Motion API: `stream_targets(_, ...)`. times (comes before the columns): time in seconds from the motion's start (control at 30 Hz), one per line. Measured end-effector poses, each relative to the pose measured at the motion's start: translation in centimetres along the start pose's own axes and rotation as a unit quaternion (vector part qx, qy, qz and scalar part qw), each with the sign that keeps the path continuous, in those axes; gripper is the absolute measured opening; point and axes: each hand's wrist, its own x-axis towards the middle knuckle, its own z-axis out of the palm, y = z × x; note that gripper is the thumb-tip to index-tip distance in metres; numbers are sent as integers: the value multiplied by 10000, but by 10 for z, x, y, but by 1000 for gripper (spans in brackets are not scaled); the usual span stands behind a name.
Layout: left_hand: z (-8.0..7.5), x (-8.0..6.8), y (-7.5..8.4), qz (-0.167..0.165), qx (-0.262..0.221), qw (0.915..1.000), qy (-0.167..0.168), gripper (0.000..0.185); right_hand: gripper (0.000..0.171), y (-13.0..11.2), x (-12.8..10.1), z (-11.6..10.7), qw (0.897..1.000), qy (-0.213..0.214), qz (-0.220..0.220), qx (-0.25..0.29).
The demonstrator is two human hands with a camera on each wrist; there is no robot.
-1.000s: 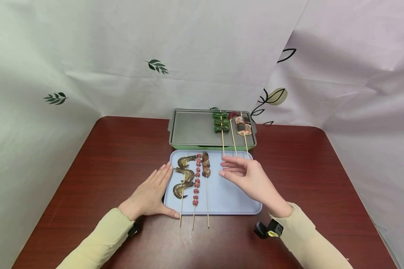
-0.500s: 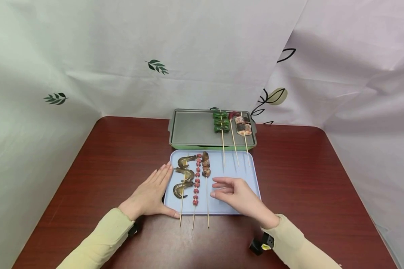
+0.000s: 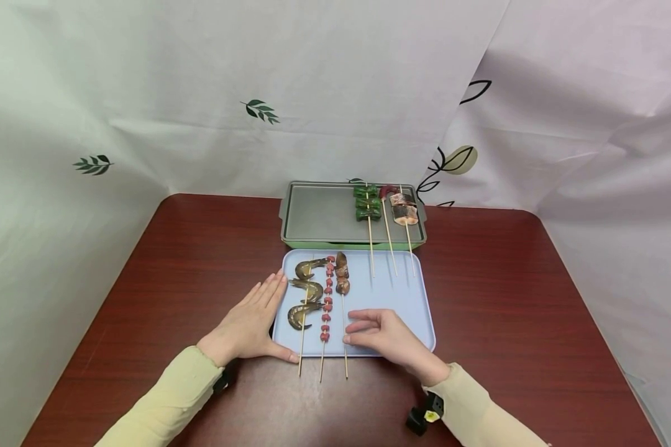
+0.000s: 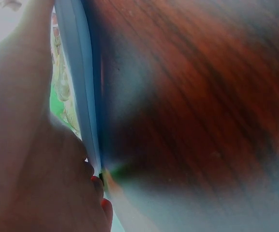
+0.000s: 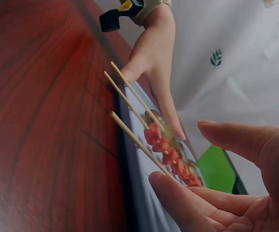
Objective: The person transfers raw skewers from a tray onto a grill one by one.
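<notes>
The right hand (image 3: 390,337) is hovering over the near part of the blue tray (image 3: 410,310), just beside the stick of the brown meat skewer (image 3: 342,273); its grip is standing apart, thumb and fingers spread around a gap. The brown meat skewer is lying on the tray left of its middle, its stick poking past the near edge. Left of it, the red meat skewer (image 3: 327,308) is lying on the tray, and the shrimp skewer (image 3: 314,291) is lying nearest the tray's left edge. The left hand (image 3: 250,320) is resting along that edge, fingers stretched straight, thumb reaching the near corner. Just beyond the tray, a pan (image 3: 321,211) is holding the pepper skewer (image 3: 368,203), a dark red skewer (image 3: 386,191) and the fish skewer (image 3: 405,214), their sticks reaching over the tray. The table (image 3: 497,298) is supporting everything.
</notes>
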Motion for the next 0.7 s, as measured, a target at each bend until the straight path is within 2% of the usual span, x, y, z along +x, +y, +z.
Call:
stream_targets(0.2, 0, 0, 1, -11, -24, 10000, -13, 150, 59, 4, 1, 4, 9993, -87, 109, 336)
stream_targets(0.43, -1, 0, 0, -24, -21, 10000, -15, 150, 59, 5, 2, 5, 9947, -277, 207, 965)
stream_targets(0.7, 1, 0, 0, -7, 3, 10000, 29, 151, 58, 6, 4, 8, 9908, -254, 323, 1293)
